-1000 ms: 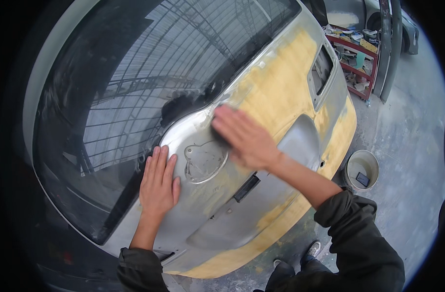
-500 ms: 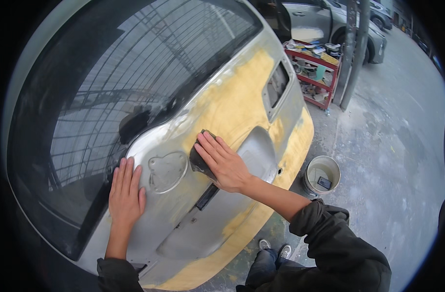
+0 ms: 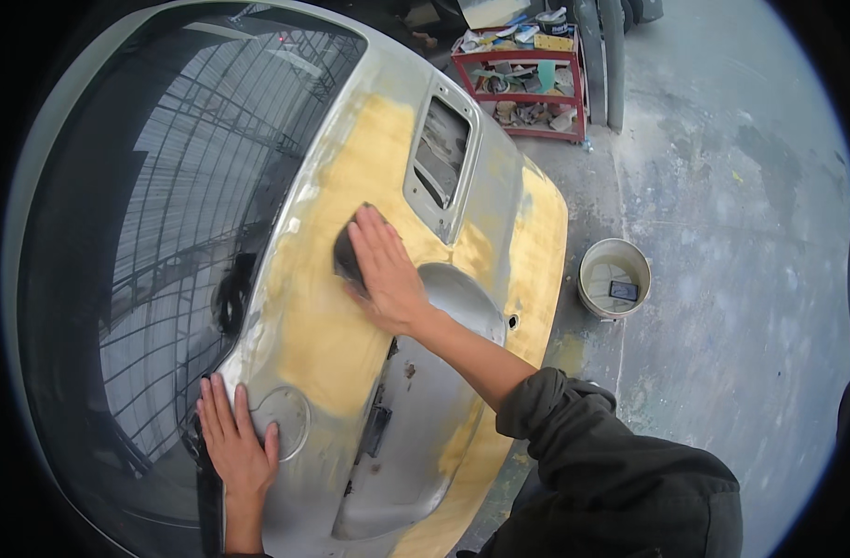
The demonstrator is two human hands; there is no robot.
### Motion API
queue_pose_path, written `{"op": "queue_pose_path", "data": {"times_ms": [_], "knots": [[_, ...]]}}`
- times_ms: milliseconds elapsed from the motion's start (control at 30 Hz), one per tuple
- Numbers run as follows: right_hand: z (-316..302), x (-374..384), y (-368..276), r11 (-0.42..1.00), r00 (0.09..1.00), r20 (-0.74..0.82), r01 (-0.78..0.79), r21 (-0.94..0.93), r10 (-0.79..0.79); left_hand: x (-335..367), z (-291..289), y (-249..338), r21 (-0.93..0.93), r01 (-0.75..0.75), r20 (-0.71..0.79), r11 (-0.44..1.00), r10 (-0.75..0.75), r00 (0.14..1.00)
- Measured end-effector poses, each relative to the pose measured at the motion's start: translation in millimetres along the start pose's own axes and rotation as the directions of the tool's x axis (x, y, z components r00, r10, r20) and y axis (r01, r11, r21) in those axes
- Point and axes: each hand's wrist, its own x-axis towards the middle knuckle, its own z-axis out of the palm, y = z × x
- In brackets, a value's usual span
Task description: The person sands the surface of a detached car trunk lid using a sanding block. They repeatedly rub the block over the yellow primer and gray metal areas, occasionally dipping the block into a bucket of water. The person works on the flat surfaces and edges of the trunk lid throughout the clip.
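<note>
A car tailgate (image 3: 425,437) fills the left of the view, its bare grey metal covered in wide patches of yellow filler (image 3: 322,325) below the dark rear window (image 3: 164,232). My right hand (image 3: 383,274) lies flat on a dark sanding block (image 3: 347,256) and presses it against the yellow patch beside the empty tail-light opening (image 3: 441,158). My left hand (image 3: 234,446) rests open and flat on the grey metal at the window's lower edge, next to a round badge recess (image 3: 285,423).
A pale bucket (image 3: 613,277) holding water and a dark block stands on the concrete floor (image 3: 722,186) to the right of the car. A red shelf trolley (image 3: 527,79) loaded with sheets and tools stands at the back, beside a dark post.
My right hand has slid the sanding block from the grey centre of the tailgate out onto the yellow filler toward the tail-light opening. My left hand stays planted by the badge recess.
</note>
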Motion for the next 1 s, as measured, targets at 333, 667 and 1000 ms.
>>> {"op": "queue_pose_path", "data": {"times_ms": [333,667,1000], "knots": [[-11,-49,39,0.928,0.928,-0.18,-0.276,0.251,0.325,8,8,7,0.088,0.035,0.007,0.996,-0.035,0.999],[-10,102,58,0.96,0.945,-0.175,-0.281,-0.008,0.275,7,9,11,0.114,0.075,0.017,0.991,-0.077,0.997],[-21,121,28,0.998,0.998,-0.018,0.058,-0.001,-0.058,-1,-1,14,0.085,0.133,0.019,0.987,-0.135,0.991]]}}
